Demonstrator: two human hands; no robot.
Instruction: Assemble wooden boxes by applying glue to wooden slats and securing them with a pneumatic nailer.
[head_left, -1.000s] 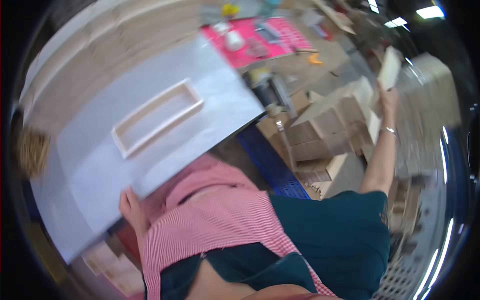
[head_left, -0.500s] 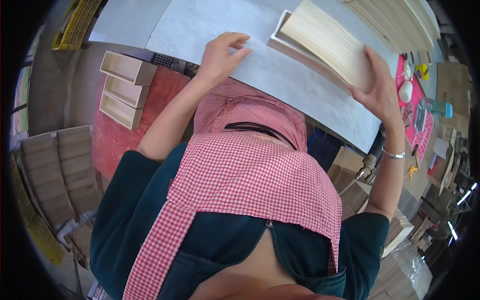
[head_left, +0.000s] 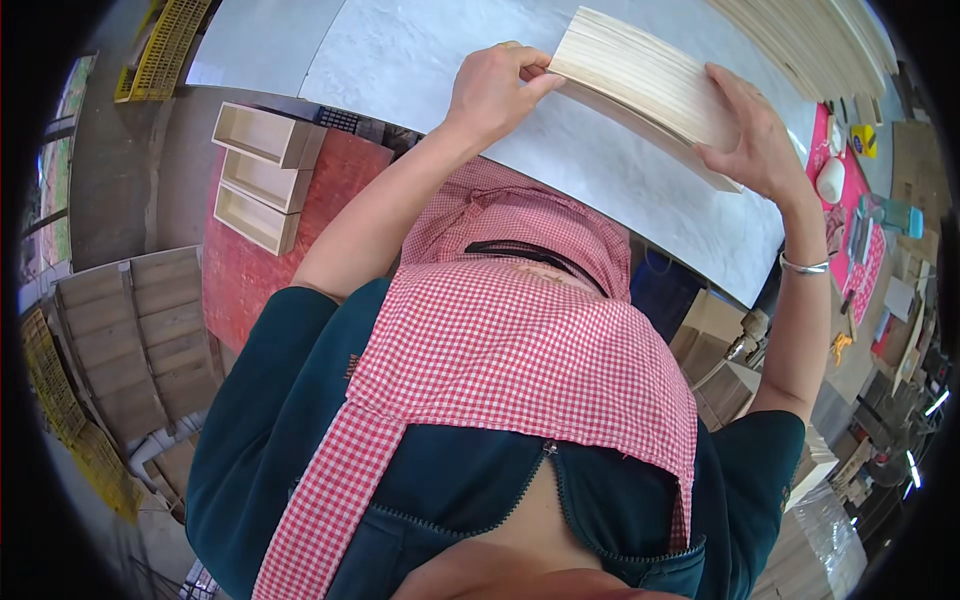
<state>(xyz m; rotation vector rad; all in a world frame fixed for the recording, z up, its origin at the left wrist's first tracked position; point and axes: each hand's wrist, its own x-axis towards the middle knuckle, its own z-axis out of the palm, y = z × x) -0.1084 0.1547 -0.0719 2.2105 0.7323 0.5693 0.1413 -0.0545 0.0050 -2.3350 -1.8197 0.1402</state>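
A pale wooden panel (head_left: 645,75) lies over the top of a shallow wooden box (head_left: 650,122) on the white-grey table, and its inside is hidden beneath the panel. Pinched at the near left corner of the panel and box is my left hand (head_left: 500,90), thumb and fingers closed there. My right hand (head_left: 755,135) grips the right end, with its thumb on the near edge and its fingers over the panel's top and far side.
Several open wooden boxes (head_left: 250,215) stand on a red board (head_left: 340,180) at left. Stacked wooden strips (head_left: 810,50) occupy the far right of the table (head_left: 430,50). Beyond its right edge, a pink cloth (head_left: 850,235) bears a white bottle (head_left: 830,181) and a blue-lidded container (head_left: 900,217).
The panel has settled down over the box, whose open left end was showing before. My left hand has moved right and taken hold of the left corner. My right hand stays at the right end.
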